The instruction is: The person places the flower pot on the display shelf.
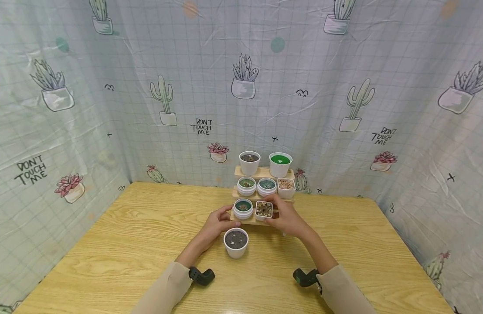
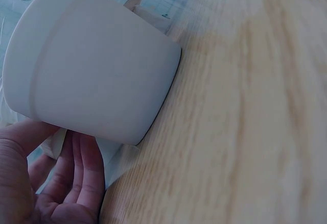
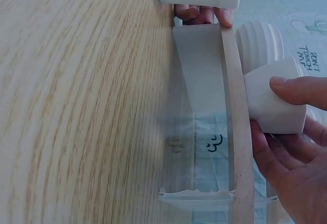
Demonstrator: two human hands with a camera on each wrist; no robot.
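My right hand (image 1: 287, 216) pinches a small square white pot (image 1: 263, 210) filled with pebbles, thumb on its near side. In the right wrist view, the pot (image 3: 276, 101) stands on the front board (image 3: 236, 96) of a tiered wooden stand. My left hand (image 1: 215, 223) grips the left end of the stand's lowest tier (image 1: 251, 221), thumb at the front edge. Beside the square pot sits a ribbed round white pot (image 1: 243, 209) with a dark green top. A larger tapered white pot (image 1: 236, 242) with dark grey filling stands on the table, hiding part of my left hand in its wrist view.
On the middle tier are two ribbed round pots (image 1: 247, 186) (image 1: 267, 187) and a square pebble pot (image 1: 286, 188). The top tier bears a grey-filled pot (image 1: 250, 163) and a green-filled one (image 1: 280, 165). A cactus-print curtain (image 1: 241, 113) hangs behind the wooden table (image 1: 163, 226).
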